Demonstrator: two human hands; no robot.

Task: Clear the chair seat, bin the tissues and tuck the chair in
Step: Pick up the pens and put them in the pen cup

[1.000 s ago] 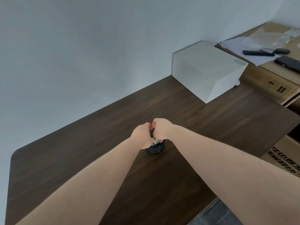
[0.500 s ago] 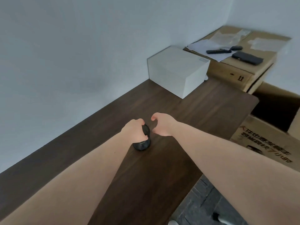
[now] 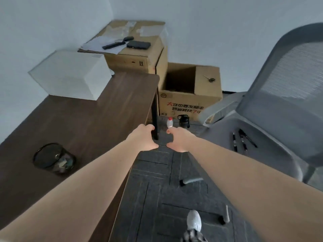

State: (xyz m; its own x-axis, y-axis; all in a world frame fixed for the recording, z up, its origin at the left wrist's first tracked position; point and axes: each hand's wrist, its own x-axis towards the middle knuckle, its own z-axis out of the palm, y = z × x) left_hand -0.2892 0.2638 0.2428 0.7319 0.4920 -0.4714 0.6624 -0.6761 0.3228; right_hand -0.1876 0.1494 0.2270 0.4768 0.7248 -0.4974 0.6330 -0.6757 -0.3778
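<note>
The chair point(image 3: 272, 119) stood pulled out to the right of the table point(image 3: 87, 123), its grey seat turned toward the person, and on that seat lay several dark pens point(image 3: 243, 139) in a loose cluster near the front edge. No tissues could be made out anywhere, on the seat or otherwise.

The step in hand looked to be clearing the seat. Both hands hung in the air between table and chair, over the carpeted floor point(image 3: 157, 189). The left hand point(image 3: 143, 138) was loosely curled with nothing in its grip, and the right hand point(image 3: 178, 139) was likewise half-curled and empty, the two thumbs nearly meeting.

On the table, well to the left of the hands, sat a small dark mesh cup point(image 3: 54, 158) with some bits inside it, too blurred to name.

The next move probably called for the right hand to swing across to the seat and gather the pens, which would likely roll if nudged.

Half a second earlier the hands had been over the table, the left one wrapped around the mesh cup. By this moment they had let go of it and drawn away, and the view had swung right to bring the chair and pens into sight.
</note>
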